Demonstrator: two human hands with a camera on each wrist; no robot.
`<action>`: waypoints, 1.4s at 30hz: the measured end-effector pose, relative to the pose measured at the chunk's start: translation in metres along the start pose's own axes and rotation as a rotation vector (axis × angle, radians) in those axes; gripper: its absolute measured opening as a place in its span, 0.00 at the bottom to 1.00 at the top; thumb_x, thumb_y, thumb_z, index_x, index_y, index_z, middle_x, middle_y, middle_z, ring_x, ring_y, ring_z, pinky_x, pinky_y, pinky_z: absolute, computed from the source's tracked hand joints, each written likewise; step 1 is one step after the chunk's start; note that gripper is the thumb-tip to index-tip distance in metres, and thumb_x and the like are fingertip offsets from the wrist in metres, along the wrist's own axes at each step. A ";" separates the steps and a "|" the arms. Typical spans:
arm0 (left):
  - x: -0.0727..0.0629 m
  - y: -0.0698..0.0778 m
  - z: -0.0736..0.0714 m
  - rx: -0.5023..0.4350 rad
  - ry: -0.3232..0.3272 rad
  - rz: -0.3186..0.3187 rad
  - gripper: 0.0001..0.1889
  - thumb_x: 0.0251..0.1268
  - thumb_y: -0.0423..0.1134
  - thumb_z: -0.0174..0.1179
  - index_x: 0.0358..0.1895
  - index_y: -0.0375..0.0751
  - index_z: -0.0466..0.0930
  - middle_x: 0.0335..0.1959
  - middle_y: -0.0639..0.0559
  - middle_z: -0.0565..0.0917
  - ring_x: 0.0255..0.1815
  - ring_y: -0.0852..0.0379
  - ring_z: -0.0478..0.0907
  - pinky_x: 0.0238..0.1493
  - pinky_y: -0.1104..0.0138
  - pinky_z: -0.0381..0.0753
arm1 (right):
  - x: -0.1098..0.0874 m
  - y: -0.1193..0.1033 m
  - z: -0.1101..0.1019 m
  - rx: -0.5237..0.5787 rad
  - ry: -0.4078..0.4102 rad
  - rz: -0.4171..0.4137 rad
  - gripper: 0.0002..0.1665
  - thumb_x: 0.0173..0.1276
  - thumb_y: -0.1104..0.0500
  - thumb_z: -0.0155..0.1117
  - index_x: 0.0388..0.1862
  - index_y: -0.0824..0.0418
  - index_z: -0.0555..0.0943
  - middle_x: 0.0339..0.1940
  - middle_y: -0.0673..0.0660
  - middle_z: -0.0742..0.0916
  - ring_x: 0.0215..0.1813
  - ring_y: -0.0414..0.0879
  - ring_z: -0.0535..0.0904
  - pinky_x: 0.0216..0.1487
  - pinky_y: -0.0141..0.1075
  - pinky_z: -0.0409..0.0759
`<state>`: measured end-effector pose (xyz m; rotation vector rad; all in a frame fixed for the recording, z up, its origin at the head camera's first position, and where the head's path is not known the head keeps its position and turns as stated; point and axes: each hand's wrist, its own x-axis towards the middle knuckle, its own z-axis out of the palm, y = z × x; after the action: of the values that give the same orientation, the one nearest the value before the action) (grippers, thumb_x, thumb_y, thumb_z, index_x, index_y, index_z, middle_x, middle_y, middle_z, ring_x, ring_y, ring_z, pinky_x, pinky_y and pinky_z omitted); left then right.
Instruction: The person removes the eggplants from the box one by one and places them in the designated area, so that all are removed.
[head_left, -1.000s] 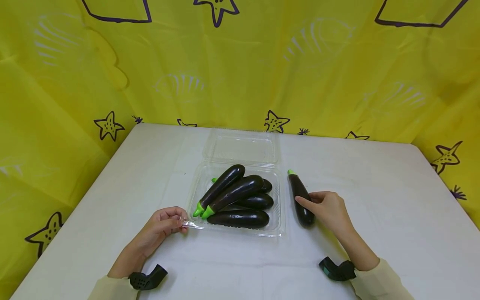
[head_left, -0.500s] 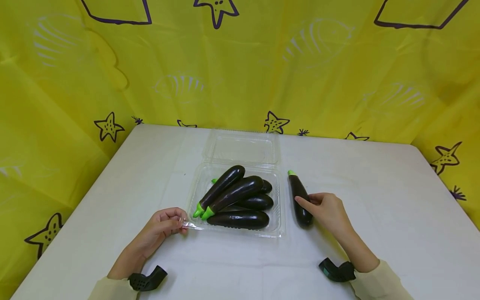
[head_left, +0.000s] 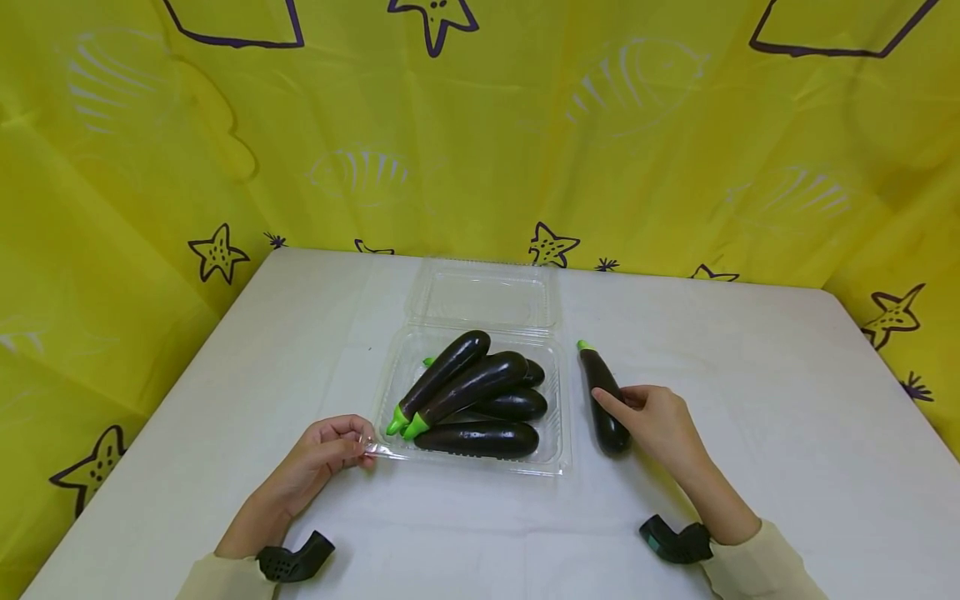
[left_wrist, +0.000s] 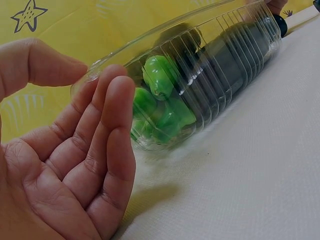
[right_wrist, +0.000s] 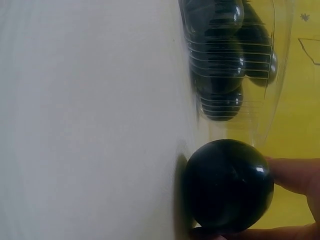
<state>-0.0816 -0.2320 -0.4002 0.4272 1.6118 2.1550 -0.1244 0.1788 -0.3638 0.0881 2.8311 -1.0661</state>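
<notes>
Your right hand (head_left: 660, 425) has hold of the loose eggplant (head_left: 606, 425), its thumb lying across the top and its fingers round the side away from the clear container (head_left: 555, 446), the gap between them only as wide as the body. That eggplant lies just right of the container and apart from it, its long axis running mostly away from you: green stem at the far end and leaning slightly left, fat end towards you. Whether it bears fully on the bench (head_left: 480, 533), you cannot tell. The piled eggplants (head_left: 472, 387) inside slant the other way, the upper two with stems at the near left. Your left hand (head_left: 330, 450) pinches the container's near left corner between thumb and fingers, so the right is plainly the nearer hand to the loose one. The lid (head_left: 483, 300) lies folded back at the far side.
</notes>
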 end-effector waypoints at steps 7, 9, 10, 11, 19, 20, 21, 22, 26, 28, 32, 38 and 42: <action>-0.001 0.000 0.000 0.003 0.009 -0.002 0.10 0.62 0.25 0.44 0.36 0.36 0.76 0.30 0.53 0.81 0.32 0.59 0.78 0.40 0.68 0.78 | 0.001 0.001 -0.001 -0.016 0.010 -0.018 0.41 0.60 0.36 0.57 0.46 0.74 0.78 0.39 0.66 0.83 0.40 0.53 0.77 0.39 0.44 0.75; -0.001 0.000 0.000 0.005 0.014 -0.005 0.10 0.62 0.25 0.44 0.36 0.37 0.76 0.30 0.53 0.81 0.32 0.59 0.78 0.40 0.68 0.78 | 0.001 0.001 -0.001 -0.022 0.010 -0.021 0.41 0.60 0.35 0.57 0.47 0.75 0.78 0.40 0.67 0.83 0.42 0.55 0.77 0.41 0.46 0.75; -0.002 0.000 0.000 0.005 0.016 -0.006 0.10 0.62 0.25 0.44 0.36 0.37 0.77 0.30 0.53 0.81 0.32 0.59 0.78 0.40 0.68 0.78 | 0.001 0.001 -0.002 -0.026 0.012 -0.022 0.42 0.60 0.35 0.56 0.47 0.75 0.77 0.41 0.68 0.83 0.43 0.56 0.77 0.42 0.47 0.75; -0.002 0.000 0.000 0.005 0.018 -0.007 0.10 0.62 0.25 0.44 0.36 0.37 0.77 0.30 0.53 0.81 0.32 0.59 0.78 0.40 0.67 0.79 | 0.001 0.001 -0.002 -0.033 0.015 -0.026 0.42 0.60 0.35 0.56 0.47 0.76 0.77 0.41 0.68 0.83 0.43 0.56 0.77 0.43 0.47 0.75; -0.001 -0.001 0.000 -0.009 -0.001 0.008 0.09 0.62 0.25 0.43 0.37 0.32 0.75 0.30 0.52 0.80 0.32 0.59 0.77 0.40 0.68 0.78 | 0.001 0.000 -0.006 -0.095 0.075 -0.055 0.42 0.61 0.36 0.56 0.49 0.75 0.76 0.38 0.68 0.82 0.41 0.59 0.77 0.41 0.48 0.75; -0.001 -0.001 0.000 -0.010 -0.001 0.009 0.09 0.62 0.25 0.43 0.37 0.32 0.75 0.30 0.52 0.80 0.32 0.59 0.77 0.40 0.68 0.78 | 0.001 0.000 -0.006 -0.098 0.086 -0.064 0.44 0.61 0.36 0.56 0.52 0.77 0.73 0.42 0.69 0.82 0.44 0.60 0.78 0.44 0.50 0.75; -0.001 -0.001 0.000 -0.010 0.000 0.010 0.09 0.62 0.25 0.43 0.37 0.32 0.75 0.30 0.52 0.80 0.32 0.59 0.77 0.40 0.68 0.78 | 0.001 -0.001 -0.007 -0.099 0.092 -0.068 0.45 0.61 0.36 0.56 0.54 0.78 0.71 0.45 0.71 0.81 0.47 0.61 0.77 0.46 0.52 0.74; -0.001 -0.001 0.000 -0.010 0.002 0.010 0.09 0.62 0.25 0.44 0.37 0.33 0.75 0.30 0.52 0.80 0.32 0.60 0.77 0.40 0.68 0.78 | 0.001 -0.001 -0.007 -0.102 0.099 -0.075 0.45 0.61 0.36 0.56 0.55 0.77 0.71 0.46 0.71 0.80 0.47 0.62 0.77 0.46 0.52 0.74; -0.002 -0.001 0.000 0.000 0.006 0.009 0.09 0.62 0.25 0.44 0.36 0.34 0.75 0.29 0.52 0.80 0.32 0.60 0.77 0.40 0.68 0.78 | 0.002 -0.004 -0.008 -0.108 0.115 -0.107 0.44 0.61 0.37 0.57 0.56 0.77 0.70 0.47 0.72 0.80 0.47 0.63 0.77 0.46 0.53 0.74; -0.002 -0.002 0.000 0.002 0.007 0.010 0.09 0.62 0.25 0.44 0.36 0.33 0.75 0.29 0.52 0.80 0.32 0.59 0.77 0.40 0.68 0.78 | 0.002 -0.006 -0.009 -0.108 0.116 -0.137 0.44 0.60 0.38 0.59 0.56 0.76 0.71 0.47 0.72 0.80 0.47 0.64 0.77 0.46 0.53 0.74; -0.002 -0.002 0.000 0.001 0.007 0.013 0.09 0.61 0.24 0.44 0.36 0.33 0.75 0.29 0.52 0.80 0.32 0.60 0.77 0.39 0.68 0.78 | 0.001 -0.011 -0.010 -0.091 0.098 -0.209 0.41 0.59 0.40 0.62 0.57 0.73 0.72 0.47 0.70 0.81 0.46 0.63 0.78 0.45 0.52 0.75; -0.001 -0.002 0.000 0.003 -0.004 0.026 0.10 0.61 0.24 0.44 0.36 0.34 0.75 0.30 0.52 0.80 0.32 0.60 0.77 0.39 0.68 0.78 | -0.002 -0.022 -0.012 -0.069 0.070 -0.267 0.39 0.58 0.41 0.63 0.56 0.70 0.74 0.49 0.65 0.81 0.46 0.62 0.79 0.45 0.51 0.76; 0.000 -0.001 0.000 0.003 -0.010 0.033 0.10 0.60 0.24 0.43 0.36 0.35 0.76 0.30 0.52 0.80 0.32 0.60 0.77 0.39 0.68 0.78 | -0.002 -0.029 -0.011 -0.061 0.049 -0.314 0.38 0.57 0.42 0.65 0.55 0.70 0.74 0.51 0.65 0.80 0.48 0.61 0.78 0.46 0.51 0.76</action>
<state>-0.0813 -0.2322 -0.4015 0.4683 1.6132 2.1716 -0.1261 0.1642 -0.3366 -0.3521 2.9857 -1.0408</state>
